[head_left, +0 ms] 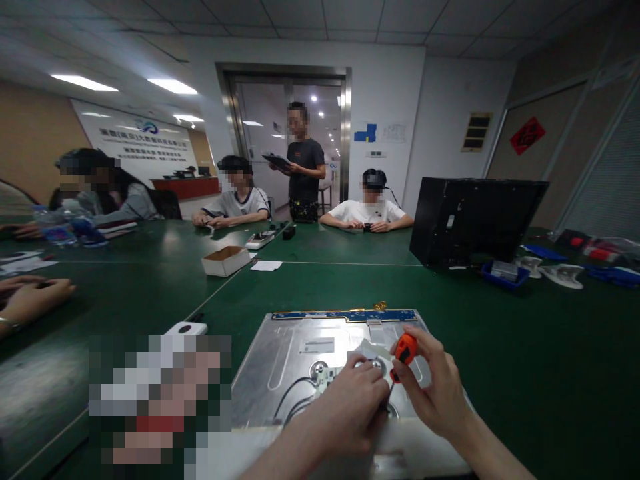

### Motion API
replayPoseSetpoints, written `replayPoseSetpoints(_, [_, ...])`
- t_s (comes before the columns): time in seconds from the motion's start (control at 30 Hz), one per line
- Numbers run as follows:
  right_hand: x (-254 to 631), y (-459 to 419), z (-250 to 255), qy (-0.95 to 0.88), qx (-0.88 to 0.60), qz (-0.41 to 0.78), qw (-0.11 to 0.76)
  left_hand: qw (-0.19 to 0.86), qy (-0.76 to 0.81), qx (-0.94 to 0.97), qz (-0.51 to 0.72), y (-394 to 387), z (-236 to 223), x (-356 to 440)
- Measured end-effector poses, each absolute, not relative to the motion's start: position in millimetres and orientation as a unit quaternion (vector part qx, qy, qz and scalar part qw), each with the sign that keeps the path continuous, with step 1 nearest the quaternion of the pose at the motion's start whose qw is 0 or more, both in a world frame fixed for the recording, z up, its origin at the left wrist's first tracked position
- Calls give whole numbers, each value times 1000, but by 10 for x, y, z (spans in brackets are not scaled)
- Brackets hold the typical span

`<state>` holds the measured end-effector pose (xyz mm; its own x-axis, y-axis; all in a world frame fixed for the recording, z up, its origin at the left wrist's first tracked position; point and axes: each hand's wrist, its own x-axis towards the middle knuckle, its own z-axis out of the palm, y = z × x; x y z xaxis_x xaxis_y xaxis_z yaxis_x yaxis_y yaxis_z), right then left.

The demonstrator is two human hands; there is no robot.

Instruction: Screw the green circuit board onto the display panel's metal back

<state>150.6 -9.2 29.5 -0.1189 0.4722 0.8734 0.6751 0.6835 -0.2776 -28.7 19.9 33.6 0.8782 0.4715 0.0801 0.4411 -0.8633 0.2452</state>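
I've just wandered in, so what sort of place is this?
Probably a company office serving as an electronics workroom: a white wall sign with grey lettering and a blue swirl logo, a large green-topped table, and on it a flat silver metal panel edged by a blue circuit board.

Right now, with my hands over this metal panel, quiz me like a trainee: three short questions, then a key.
1. Which hand holds the orange-and-black screwdriver?
2. True or false: the thin blue circuit strip runs along the far edge of the flat silver metal panel.
3. Where is the open white cardboard box? A) on the panel; B) on the green tabletop; C) under the panel.

Key: 1. The right hand. 2. True. 3. B.
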Motion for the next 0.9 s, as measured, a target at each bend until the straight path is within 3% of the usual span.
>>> replayPoseSetpoints(0.9, [1445,-70,330,-734,-389,-147,537,117,241,961,66,202,298,-294])
